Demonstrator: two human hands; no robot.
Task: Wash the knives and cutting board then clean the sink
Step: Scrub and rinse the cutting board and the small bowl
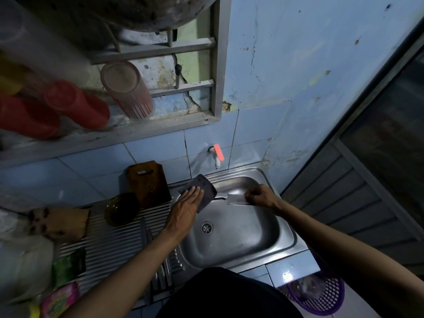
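Observation:
Over the back of the steel sink (241, 244), my left hand (183, 210) holds a dark scouring sponge (204, 187), fingers laid flat on top and thumb hidden beneath. A knife (231, 199) sticks out from under the sponge toward the right, its handle end covered by the sponge. My right hand (261, 196) pinches the far end of the blade. Two more knives (146, 237) lie on the ribbed draining board (110, 244), left of the basin. The brown wooden cutting board (146, 182) leans upright against the tiled wall behind the draining board.
A white tap with a pink handle (217, 154) juts from the wall above the basin; no water runs. A dark round object (121, 208), a brown cloth (62, 223) and colourful packets (66, 267) crowd the draining board. A purple basket (321, 297) sits low right. Cups stand on a shelf (128, 90).

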